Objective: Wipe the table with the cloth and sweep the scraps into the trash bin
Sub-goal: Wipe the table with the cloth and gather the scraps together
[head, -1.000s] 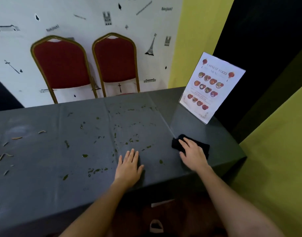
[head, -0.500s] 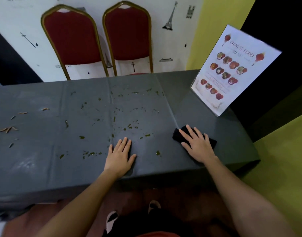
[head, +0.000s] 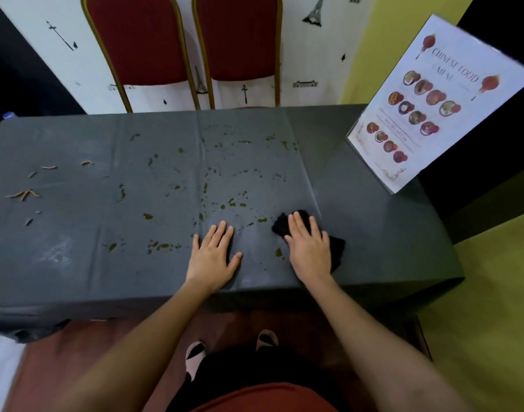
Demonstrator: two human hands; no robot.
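Note:
A table (head: 388, 239) under a dark grey cover fills the middle of the view. Green scraps (head: 234, 203) and wet smears dot its centre, and tan strips (head: 24, 194) lie at its left end. My right hand (head: 308, 248) lies flat with spread fingers on a black cloth (head: 335, 248) near the front edge, pressing it to the cover. My left hand (head: 213, 254) rests flat and empty on the cover, a little left of the cloth. No trash bin shows in the frame.
A standing menu card (head: 433, 105) leans at the table's far right corner. Two red chairs with gold frames (head: 142, 40) stand against the wall behind the table. My feet (head: 195, 352) are on the floor below the front edge.
My right hand has slid the cloth left, towards my left hand and the green scraps. The view has tilted downward. My left hand has stayed in place.

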